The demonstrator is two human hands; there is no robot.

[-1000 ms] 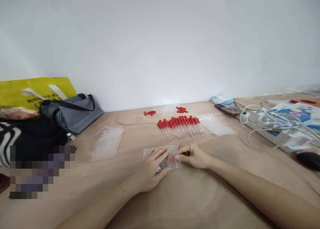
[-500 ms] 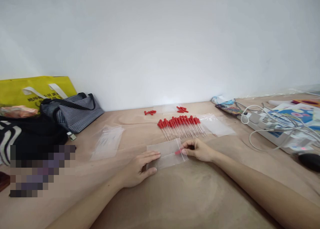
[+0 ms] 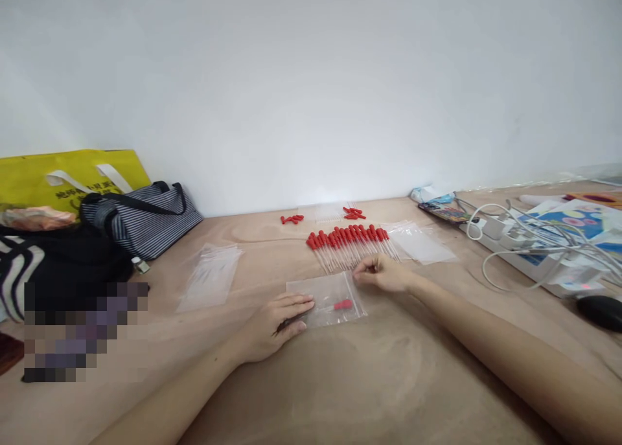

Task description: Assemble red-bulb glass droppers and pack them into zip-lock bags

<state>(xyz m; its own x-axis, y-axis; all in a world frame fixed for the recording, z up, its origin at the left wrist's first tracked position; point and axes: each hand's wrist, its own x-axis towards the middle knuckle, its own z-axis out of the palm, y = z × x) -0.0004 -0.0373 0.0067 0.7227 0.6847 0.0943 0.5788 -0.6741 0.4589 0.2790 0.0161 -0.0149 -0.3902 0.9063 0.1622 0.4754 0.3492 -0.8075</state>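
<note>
A clear zip bag (image 3: 324, 315) lies flat on the table, with a red-topped dropper (image 3: 343, 304) inside it. My left hand (image 3: 279, 325) rests on the bag's left end, fingers apart and flat. At the bag's upper right corner, by the zip edge, my right hand (image 3: 381, 273) has thumb and forefinger pinched together; whether they hold the edge is too small to tell. Behind the bag is a row of red-topped droppers (image 3: 347, 241). Clear bags (image 3: 425, 244) lie right of the row, and more clear bags (image 3: 211, 276) lie at the left.
Small red caps (image 3: 292, 219) lie near the wall, with another red group (image 3: 353, 212) beside them. A striped bag (image 3: 146, 215), yellow bag (image 3: 116, 163) and black bag (image 3: 63, 270) stand left. Cables, a power strip (image 3: 539, 263) and a black mouse (image 3: 601, 311) are at right.
The red dropper top now sits further inside the bag, away from my fingers. My right hand has moved up to the bag's upper corner. My left hand has barely moved.
</note>
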